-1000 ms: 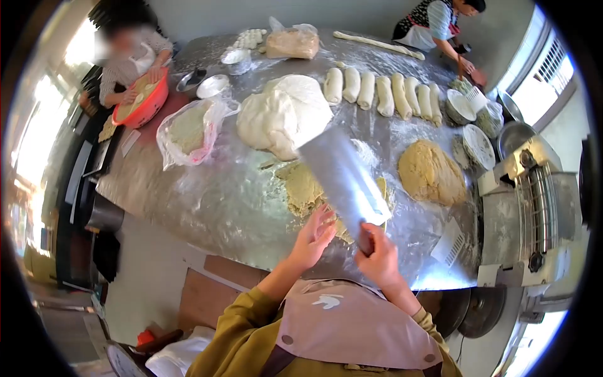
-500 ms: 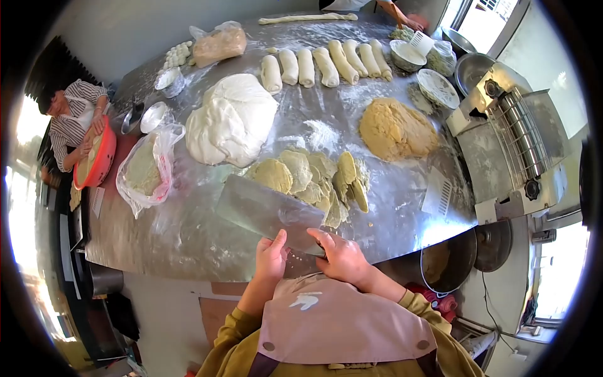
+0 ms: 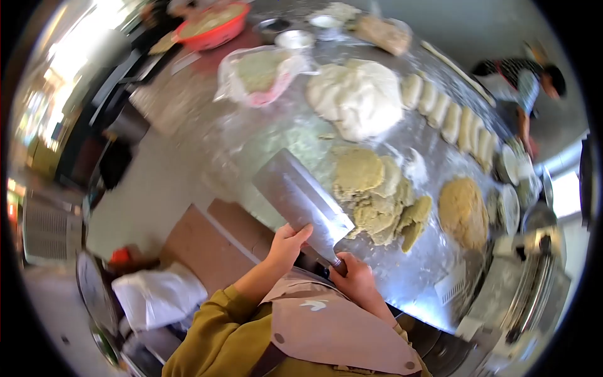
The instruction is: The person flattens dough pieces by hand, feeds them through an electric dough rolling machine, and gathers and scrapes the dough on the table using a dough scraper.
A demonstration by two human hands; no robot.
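My right hand is closed around the short handle of a wide cleaver. The blade slants up and to the left above the table's near edge. At the blade's lower edge is my left hand, its thumb against the metal and its other fingers mostly hidden. Just beyond the blade lies a heap of greenish-yellow dough pieces, flattened and overlapping. A big mound of white dough rests behind them. To the right sits a rough yellow-brown dough lump.
A row of dough rolls lies at the back right. A plastic bag and a red basin are at upper left. A roller machine stands at the right, with a perforated scraper nearby. Another person bends at the far side.
My view has swung to the left, so the table appears rotated. The cleaver blade now points more steeply upward, with both hands still at it.
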